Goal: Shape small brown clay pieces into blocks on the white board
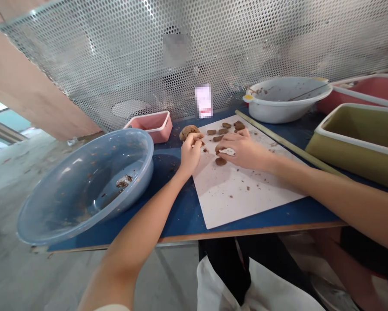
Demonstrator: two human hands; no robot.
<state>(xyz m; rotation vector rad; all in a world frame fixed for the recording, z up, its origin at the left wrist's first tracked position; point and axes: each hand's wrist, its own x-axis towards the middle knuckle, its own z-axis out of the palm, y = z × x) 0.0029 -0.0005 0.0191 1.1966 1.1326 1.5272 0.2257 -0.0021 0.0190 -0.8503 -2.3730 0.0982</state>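
My left hand [191, 152] is at the left edge of a white board [218, 203], its fingers bent together beside a lump of brown clay [189, 131]. What these fingers hold, if anything, is too small to make out. Over the board, my right hand [242, 149] curves with thumb and fingertips meeting around a small bit of brown clay, mostly hidden. Just below it lies a rounded clay piece [221, 161]. Several short clay pieces [223, 131] are set out beyond the right hand, and crumbs are scattered across the board.
A large blue basin [83, 181] stands at the left, with a pink tub [156, 127] behind it. A long stick [287, 144] lies along the board's right side. Farther right are a white basin [278, 108], an olive tub [355, 147] and a red tub [375, 88]. Perforated metal mesh [125, 56] rises behind.
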